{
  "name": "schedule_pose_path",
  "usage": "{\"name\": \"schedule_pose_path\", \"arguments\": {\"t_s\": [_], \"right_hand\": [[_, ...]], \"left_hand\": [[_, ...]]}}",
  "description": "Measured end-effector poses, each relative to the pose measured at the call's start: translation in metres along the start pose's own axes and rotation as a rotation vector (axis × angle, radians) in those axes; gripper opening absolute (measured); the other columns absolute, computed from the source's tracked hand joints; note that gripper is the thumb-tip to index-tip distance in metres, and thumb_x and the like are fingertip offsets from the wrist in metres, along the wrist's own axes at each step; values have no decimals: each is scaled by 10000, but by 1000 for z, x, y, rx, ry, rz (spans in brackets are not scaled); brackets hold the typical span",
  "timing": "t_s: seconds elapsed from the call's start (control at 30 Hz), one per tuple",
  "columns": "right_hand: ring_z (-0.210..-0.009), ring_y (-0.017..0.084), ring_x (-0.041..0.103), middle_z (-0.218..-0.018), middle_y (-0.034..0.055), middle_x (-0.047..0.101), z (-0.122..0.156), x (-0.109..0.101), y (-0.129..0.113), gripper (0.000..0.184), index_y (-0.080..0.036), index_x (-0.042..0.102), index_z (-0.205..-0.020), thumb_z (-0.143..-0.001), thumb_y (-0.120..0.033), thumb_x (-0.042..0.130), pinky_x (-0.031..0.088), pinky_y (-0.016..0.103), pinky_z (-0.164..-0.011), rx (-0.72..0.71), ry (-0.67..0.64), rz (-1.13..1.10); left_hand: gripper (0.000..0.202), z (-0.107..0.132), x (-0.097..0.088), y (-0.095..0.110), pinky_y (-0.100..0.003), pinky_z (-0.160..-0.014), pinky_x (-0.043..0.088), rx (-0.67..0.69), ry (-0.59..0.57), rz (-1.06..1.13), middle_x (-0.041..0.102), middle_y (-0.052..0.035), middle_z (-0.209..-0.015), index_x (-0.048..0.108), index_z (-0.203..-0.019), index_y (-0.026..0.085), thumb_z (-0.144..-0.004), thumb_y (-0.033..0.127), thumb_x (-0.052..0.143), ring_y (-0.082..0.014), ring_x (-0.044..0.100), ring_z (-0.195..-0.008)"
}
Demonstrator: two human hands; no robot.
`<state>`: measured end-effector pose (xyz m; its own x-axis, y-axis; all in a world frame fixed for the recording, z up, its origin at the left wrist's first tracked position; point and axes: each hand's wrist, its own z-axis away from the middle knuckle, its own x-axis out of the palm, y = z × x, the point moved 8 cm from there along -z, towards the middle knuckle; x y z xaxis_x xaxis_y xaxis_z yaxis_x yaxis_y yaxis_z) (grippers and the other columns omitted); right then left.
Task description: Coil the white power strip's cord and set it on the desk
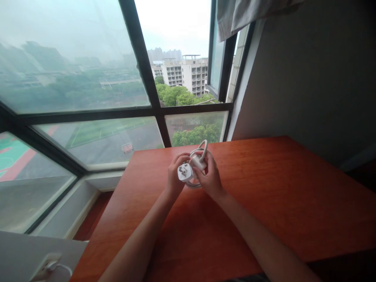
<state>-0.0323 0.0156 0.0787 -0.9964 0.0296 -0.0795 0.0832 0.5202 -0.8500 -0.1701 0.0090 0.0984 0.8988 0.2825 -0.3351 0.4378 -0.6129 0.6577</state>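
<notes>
Over the wooden table [273,184], near its far edge, my left hand [175,177] grips a three-pin plug [185,172], right hand [212,178] its cable [206,147]

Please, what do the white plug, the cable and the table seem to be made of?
White plug: probably hard plastic, its rounded face smooth and slightly glossy; the grey pins look metallic.
Cable: likely soft plastic or rubber, fairly matte and bending into a loop.
Table: wood or wood-look veneer, with reddish grain and a soft sheen.
</notes>
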Motion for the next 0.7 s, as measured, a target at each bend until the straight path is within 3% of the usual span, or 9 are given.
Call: {"name": "schedule_pose_path", "arguments": {"t_s": [0.17, 0.27, 0.37, 0.47, 0.57, 0.7], "right_hand": [[-1262, 287, 480, -1300, 152, 566, 11, 19, -7, 460, -185, 466, -1323, -882, -251, 580, 392, 460, -1071, -234, -67, 379], [-1175, 314, 537, -1236, 156, 606, 17, 26, 6, 479, -188, 473, -1346, -894, -297, 585, 446, 476, -1005, -210, -127, 546], [-1146, 298, 563, -1296, 145, 589, 24, 36, 13, 492, -206, 427, -1409, -932, -283, 520, 476, 449, -975, -205, -214, 583], [-1225, 292, 516, -1386, 148, 529, 27, 43, 7, 491, -193, 403, -1441, -953, -218, 445, 446, 452, -1019, -258, -277, 593], [-1218, 281, 516, -1357, 144, 551, 27, 47, -1, 491, -202, 398, -1453, -962, -191, 396, 444, 448, -1020, -258, -372, 589], [-1221, 290, 504, -1354, 152, 537, 34, 48, -9, 580, -189, 328, -1488, -931, -257, 470, 428, 465, -1037, -285, -520, 555]], "left_hand": [[177, 2, -7, -12, -337, -859, 499, -48, 68, 61, 674, -96, -1040, 633, -941, 180, -766, 154, 626, -228, 650, -963], [177, 1, -13, -17, -320, -828, 504, -87, 69, 23, 693, -90, -1005, 646, -953, 177, -783, 154, 603, -214, 659, -918], [194, -6, -18, -11, -296, -794, 504, -83, 7, -53, 710, -68, -960, 670, -946, 187, -772, 142, 597, -199, 662, -870], [180, -14, -29, -10, -242, -633, 498, -171, 27, -84, 707, -31, -778, 692, -912, 191, -776, 148, 582, -157, 646, -656], [160, -16, -36, -24, -198, -422, 412, -365, 85, -6, 622, 13, -548, 688, -900, 179, -827, 225, 553, -111, 526, -390], [168, -14, -35, -39, -181, -361, 371, -465, 95, 130, 561, 35, -461, 672, -836, 170, -842, 304, 570, -104, 493, -329]]}}
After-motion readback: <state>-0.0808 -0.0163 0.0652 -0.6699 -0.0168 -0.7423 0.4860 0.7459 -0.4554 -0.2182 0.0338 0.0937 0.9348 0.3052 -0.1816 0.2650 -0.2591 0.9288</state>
